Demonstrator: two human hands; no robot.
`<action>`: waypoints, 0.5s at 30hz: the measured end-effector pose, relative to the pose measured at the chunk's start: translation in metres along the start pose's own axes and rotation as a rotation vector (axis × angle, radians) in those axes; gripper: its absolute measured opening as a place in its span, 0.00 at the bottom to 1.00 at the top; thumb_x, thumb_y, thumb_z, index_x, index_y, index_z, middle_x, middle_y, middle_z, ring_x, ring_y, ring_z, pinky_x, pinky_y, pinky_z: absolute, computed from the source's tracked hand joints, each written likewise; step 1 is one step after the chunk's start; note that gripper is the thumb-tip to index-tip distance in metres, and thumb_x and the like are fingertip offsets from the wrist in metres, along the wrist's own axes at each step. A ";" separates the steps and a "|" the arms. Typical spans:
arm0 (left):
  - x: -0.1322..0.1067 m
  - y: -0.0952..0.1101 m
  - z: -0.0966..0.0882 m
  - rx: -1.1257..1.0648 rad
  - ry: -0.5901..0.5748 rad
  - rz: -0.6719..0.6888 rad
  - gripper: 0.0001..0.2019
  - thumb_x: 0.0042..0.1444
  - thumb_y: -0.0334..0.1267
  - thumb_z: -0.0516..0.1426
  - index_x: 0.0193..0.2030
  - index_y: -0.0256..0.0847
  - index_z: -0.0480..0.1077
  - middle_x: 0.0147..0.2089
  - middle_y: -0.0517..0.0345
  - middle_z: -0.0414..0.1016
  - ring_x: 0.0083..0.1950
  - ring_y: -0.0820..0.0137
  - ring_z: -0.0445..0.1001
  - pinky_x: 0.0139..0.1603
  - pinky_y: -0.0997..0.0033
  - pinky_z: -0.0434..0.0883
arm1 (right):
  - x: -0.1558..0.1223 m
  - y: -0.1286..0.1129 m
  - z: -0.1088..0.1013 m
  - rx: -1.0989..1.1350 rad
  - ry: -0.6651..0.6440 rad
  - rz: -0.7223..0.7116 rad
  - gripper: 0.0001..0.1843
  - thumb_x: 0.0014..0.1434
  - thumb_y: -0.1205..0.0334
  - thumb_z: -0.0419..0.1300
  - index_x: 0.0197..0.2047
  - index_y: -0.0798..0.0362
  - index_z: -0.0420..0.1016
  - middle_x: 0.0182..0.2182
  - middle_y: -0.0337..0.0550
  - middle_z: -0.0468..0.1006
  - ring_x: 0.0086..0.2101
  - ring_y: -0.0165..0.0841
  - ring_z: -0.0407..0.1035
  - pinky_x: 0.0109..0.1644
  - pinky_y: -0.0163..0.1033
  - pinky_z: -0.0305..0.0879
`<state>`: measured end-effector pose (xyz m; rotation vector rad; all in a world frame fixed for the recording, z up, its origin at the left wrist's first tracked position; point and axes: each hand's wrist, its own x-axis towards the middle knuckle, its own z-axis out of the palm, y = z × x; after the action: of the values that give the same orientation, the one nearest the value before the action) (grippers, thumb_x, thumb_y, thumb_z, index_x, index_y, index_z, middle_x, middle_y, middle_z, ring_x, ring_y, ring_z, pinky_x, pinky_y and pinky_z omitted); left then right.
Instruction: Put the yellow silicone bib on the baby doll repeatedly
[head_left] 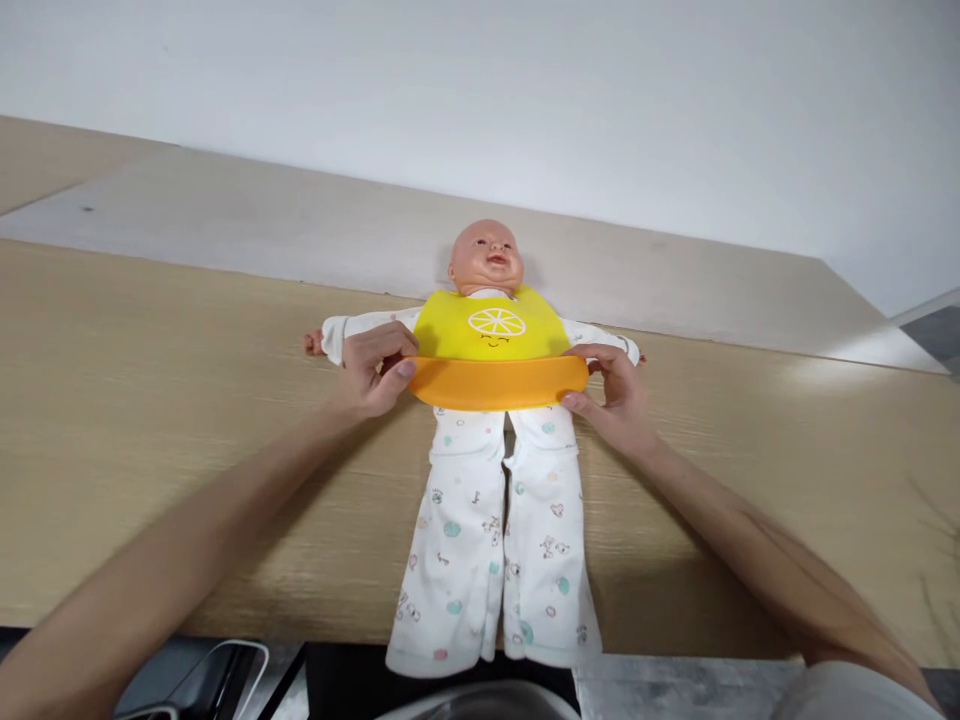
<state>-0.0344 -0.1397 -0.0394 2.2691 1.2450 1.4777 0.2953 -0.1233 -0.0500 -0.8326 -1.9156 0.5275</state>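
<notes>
Now both hands gripping a bib, left hand [373, 368] and right hand [616, 388] pinching the yellow bib [495, 355] on a doll [491, 440], lying on a wooden table [150, 420].

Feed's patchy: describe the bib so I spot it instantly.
On the pale wooden tabletop lies a baby doll in white printed pyjamas. Across its chest sits the yellow rubbery bib, its ends held by the left hand and right hand. Only it has an orange scoop pocket and lemon-slice print.
</notes>
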 end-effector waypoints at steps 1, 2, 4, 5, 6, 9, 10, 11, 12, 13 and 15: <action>-0.001 0.000 0.001 0.006 0.006 0.001 0.27 0.61 0.64 0.44 0.23 0.44 0.61 0.23 0.53 0.67 0.25 0.67 0.65 0.30 0.61 0.64 | 0.000 0.001 0.000 -0.002 -0.002 -0.004 0.25 0.55 0.48 0.67 0.52 0.49 0.68 0.47 0.45 0.74 0.48 0.35 0.69 0.48 0.41 0.67; -0.001 0.001 0.002 0.002 0.012 0.012 0.26 0.61 0.62 0.45 0.23 0.44 0.61 0.23 0.53 0.67 0.25 0.67 0.65 0.29 0.61 0.63 | 0.000 0.001 -0.001 -0.002 -0.004 -0.010 0.25 0.55 0.49 0.67 0.52 0.49 0.68 0.47 0.45 0.74 0.48 0.34 0.69 0.48 0.41 0.67; -0.003 0.002 0.005 -0.027 0.030 0.040 0.24 0.63 0.57 0.46 0.23 0.43 0.62 0.23 0.54 0.67 0.26 0.68 0.66 0.28 0.62 0.62 | 0.000 0.002 -0.002 0.001 -0.002 -0.021 0.25 0.54 0.50 0.68 0.52 0.49 0.68 0.47 0.44 0.74 0.48 0.34 0.69 0.48 0.40 0.67; -0.003 0.002 0.006 -0.039 0.036 0.042 0.23 0.63 0.56 0.47 0.23 0.43 0.61 0.23 0.54 0.67 0.26 0.68 0.66 0.29 0.63 0.62 | 0.001 0.002 -0.002 0.003 0.001 -0.023 0.25 0.54 0.51 0.68 0.52 0.49 0.68 0.47 0.44 0.74 0.48 0.34 0.69 0.47 0.40 0.66; -0.003 0.004 0.007 -0.042 0.036 0.028 0.23 0.63 0.56 0.47 0.23 0.43 0.61 0.23 0.55 0.66 0.26 0.68 0.66 0.29 0.63 0.63 | 0.001 0.001 -0.002 0.004 0.003 -0.021 0.24 0.54 0.51 0.68 0.52 0.49 0.68 0.46 0.44 0.74 0.48 0.34 0.69 0.47 0.40 0.66; -0.003 0.009 0.009 -0.033 0.031 -0.041 0.25 0.62 0.59 0.45 0.23 0.43 0.61 0.22 0.55 0.66 0.26 0.67 0.66 0.29 0.62 0.63 | 0.002 0.000 -0.004 0.000 0.001 -0.005 0.25 0.54 0.51 0.68 0.51 0.50 0.68 0.46 0.45 0.74 0.47 0.34 0.68 0.48 0.40 0.66; -0.003 0.010 0.009 -0.034 0.038 -0.052 0.25 0.62 0.59 0.45 0.23 0.43 0.61 0.22 0.55 0.66 0.25 0.67 0.66 0.28 0.63 0.63 | 0.002 0.000 -0.004 -0.004 -0.001 -0.003 0.25 0.54 0.50 0.68 0.51 0.50 0.68 0.46 0.45 0.74 0.47 0.34 0.68 0.48 0.40 0.66; -0.003 0.012 0.009 -0.034 0.049 -0.054 0.25 0.63 0.58 0.45 0.23 0.43 0.61 0.22 0.55 0.66 0.25 0.68 0.65 0.28 0.63 0.63 | 0.002 0.001 -0.005 -0.006 -0.002 -0.004 0.25 0.54 0.50 0.68 0.51 0.49 0.68 0.46 0.45 0.74 0.47 0.34 0.68 0.48 0.41 0.66; -0.003 0.013 0.009 -0.035 0.061 -0.051 0.24 0.63 0.57 0.45 0.23 0.43 0.61 0.21 0.55 0.64 0.24 0.68 0.65 0.27 0.63 0.62 | 0.001 0.001 -0.005 -0.006 -0.002 -0.007 0.25 0.55 0.51 0.67 0.52 0.49 0.67 0.46 0.44 0.73 0.47 0.34 0.68 0.48 0.41 0.66; -0.004 0.013 0.009 -0.033 0.071 -0.048 0.24 0.64 0.56 0.44 0.23 0.43 0.61 0.20 0.56 0.63 0.24 0.68 0.64 0.27 0.63 0.61 | 0.000 0.002 -0.005 -0.005 -0.003 -0.009 0.24 0.56 0.51 0.66 0.52 0.49 0.66 0.46 0.44 0.73 0.47 0.34 0.68 0.48 0.41 0.66; -0.005 0.014 0.010 -0.026 0.093 -0.051 0.24 0.66 0.54 0.43 0.23 0.43 0.62 0.19 0.56 0.61 0.23 0.68 0.63 0.27 0.63 0.60 | -0.001 0.002 -0.005 -0.003 -0.005 -0.013 0.21 0.60 0.52 0.62 0.53 0.48 0.65 0.47 0.45 0.73 0.49 0.34 0.69 0.49 0.41 0.67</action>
<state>-0.0194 -0.1493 -0.0400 2.1584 1.2904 1.5877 0.3009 -0.1225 -0.0499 -0.8214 -1.9254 0.5192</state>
